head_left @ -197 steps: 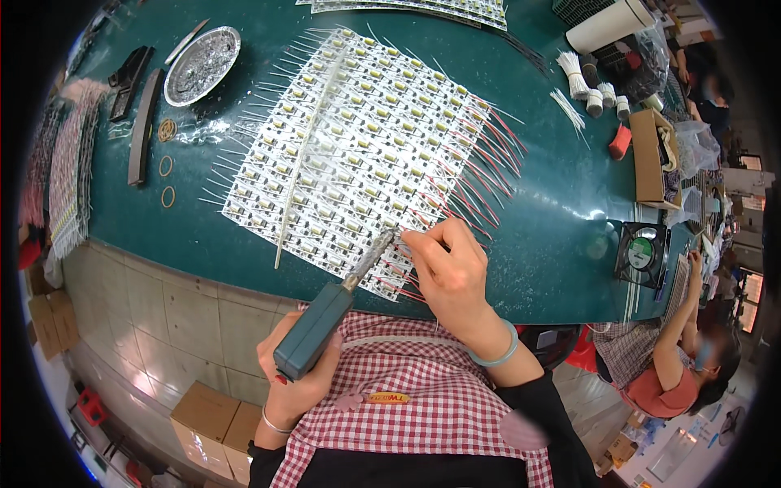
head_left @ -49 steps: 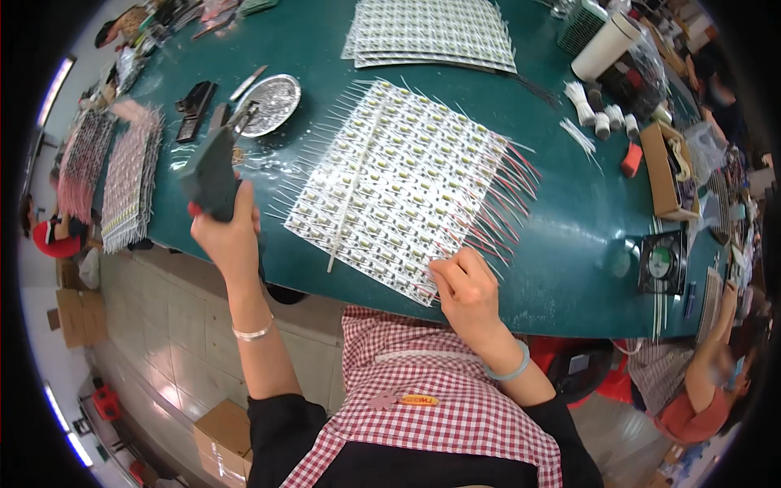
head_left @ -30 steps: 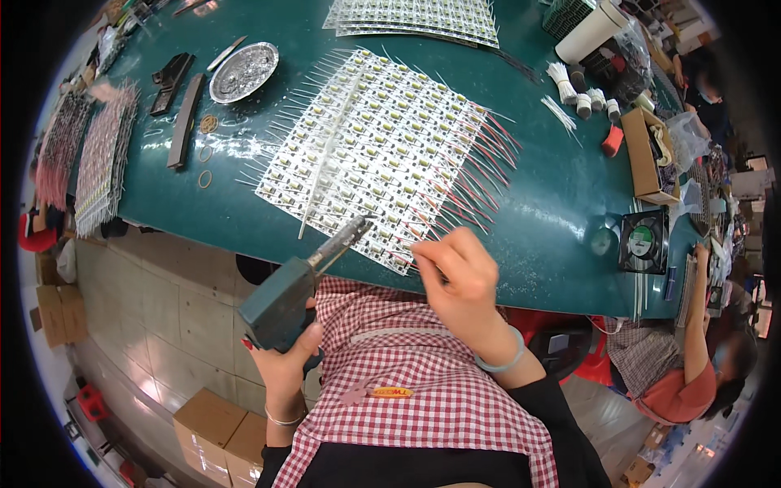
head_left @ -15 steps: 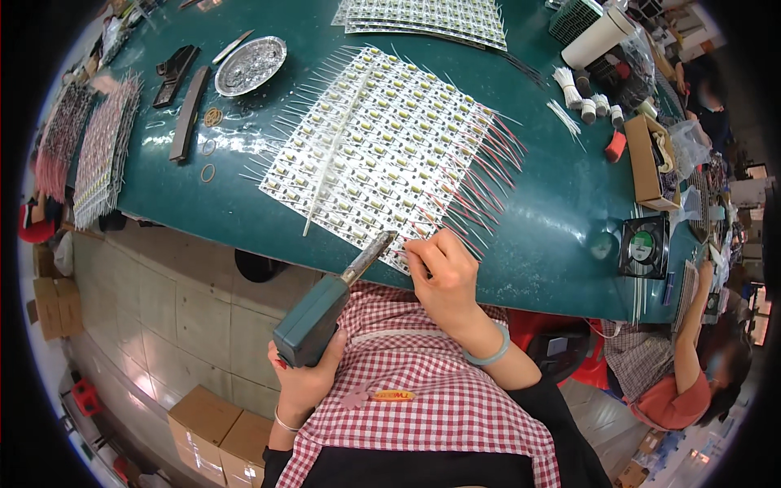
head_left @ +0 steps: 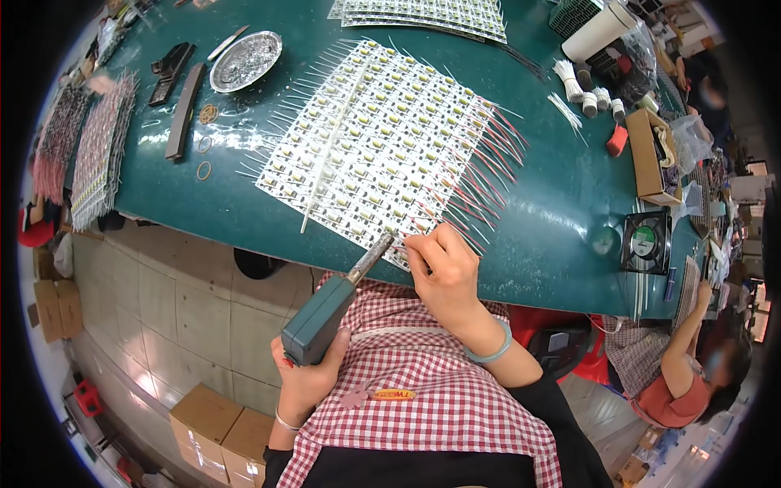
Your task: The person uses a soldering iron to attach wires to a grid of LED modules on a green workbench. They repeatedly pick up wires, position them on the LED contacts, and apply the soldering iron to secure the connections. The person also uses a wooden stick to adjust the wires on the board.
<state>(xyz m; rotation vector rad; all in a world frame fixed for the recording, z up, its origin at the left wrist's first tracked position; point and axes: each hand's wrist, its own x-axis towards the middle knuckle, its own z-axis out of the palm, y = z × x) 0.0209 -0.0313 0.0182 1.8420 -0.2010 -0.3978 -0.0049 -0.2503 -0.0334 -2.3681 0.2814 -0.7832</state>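
Panel (head_left: 382, 138): one, on table (head_left: 561, 244)
Left hand (head_left: 313, 370): wrapped round one iron (head_left: 317, 317)
Right hand (head_left: 446, 264): fingers bunched at panel — can't tell what's held
Dish (head_left: 246, 62): one
Fan (head_left: 644, 242): one
Floor (head_left: 203, 317): tiled

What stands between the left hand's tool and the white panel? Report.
Nothing visible: the left hand holds the green tool with its tip over the white panel, beside the right hand; contact with the panel is unclear.

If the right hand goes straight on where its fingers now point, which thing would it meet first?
Probably the metal tip of the green tool, just left of the fingers; depth is unclear, and the circuit-board sheet beneath may come first.
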